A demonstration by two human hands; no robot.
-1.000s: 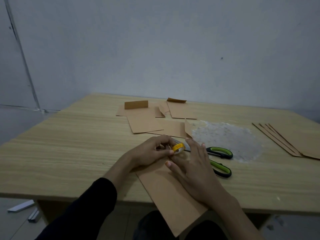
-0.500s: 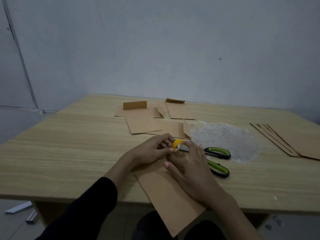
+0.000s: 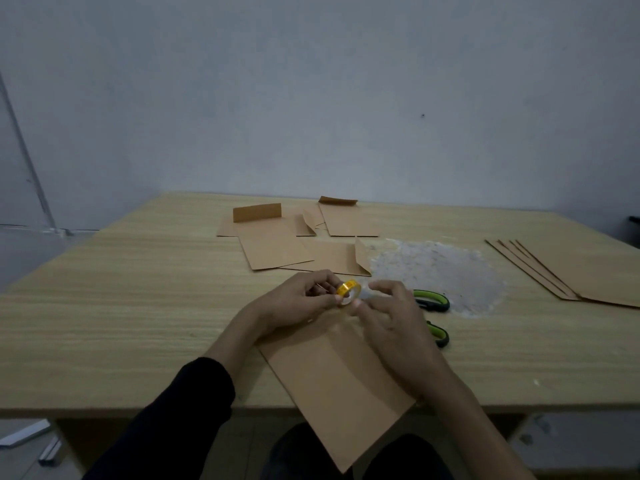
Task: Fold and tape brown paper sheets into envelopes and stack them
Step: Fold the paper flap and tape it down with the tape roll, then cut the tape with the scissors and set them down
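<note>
Brown paper sheet [image 3: 332, 382], folded, lies directly beneath both hands on the tabletop [image 3: 138, 306]. Its long axis slants from under the fingers back toward the person, and its near corner overhangs the edge. The left hand [image 3: 298, 303] pinches the yellow tape roll [image 3: 349, 292] just above the sheet's far end. The right hand [image 3: 391, 317], close against the roll's right side, has its fingers loosely curved; whether it grips the tape's free end cannot be told. Judged step: drawing tape rightward off the roll, then down onto the fold below. Scissors [image 3: 431, 301] lie just right of the right hand, the nearer one for cutting. Finished envelopes [image 3: 277, 251] lie beyond the left hand.
</note>
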